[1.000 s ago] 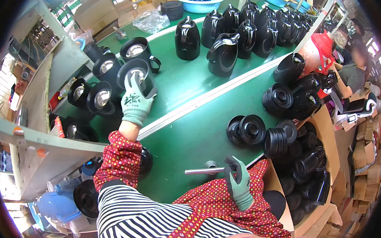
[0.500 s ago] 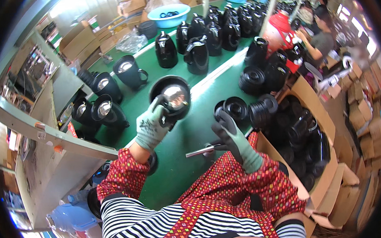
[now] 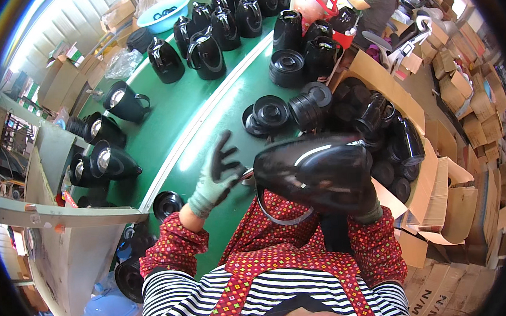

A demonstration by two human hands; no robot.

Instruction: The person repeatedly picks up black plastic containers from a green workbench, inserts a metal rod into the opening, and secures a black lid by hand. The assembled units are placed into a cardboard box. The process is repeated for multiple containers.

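Green worktop [image 3: 153, 135] is stretching out ahead of both gloved hands. Closest in, a glossy black jug [image 3: 311, 169] is hanging nearly sideways, just right of the left hand [image 3: 216, 172], blurring slightly. At its far end the right hand [image 3: 373, 207] is bearing it; the jug is hiding those fingers, so I cannot tell how far they are closing. The left hand is spreading its fingers and holding nothing, while a metal tube [image 3: 248, 174] is partly showing by its fingertips. Ahead and right of that hand, black lids [image 3: 271, 111] are lying; farther ahead, black jugs [image 3: 205, 58] are standing. Right of the right hand, a cardboard box [image 3: 398, 111] is holding more black pieces. Compared with half a second earlier, the left hand is no longer gripping the jug, whose shiny mouth is no longer facing up, and the right hand is now carrying it
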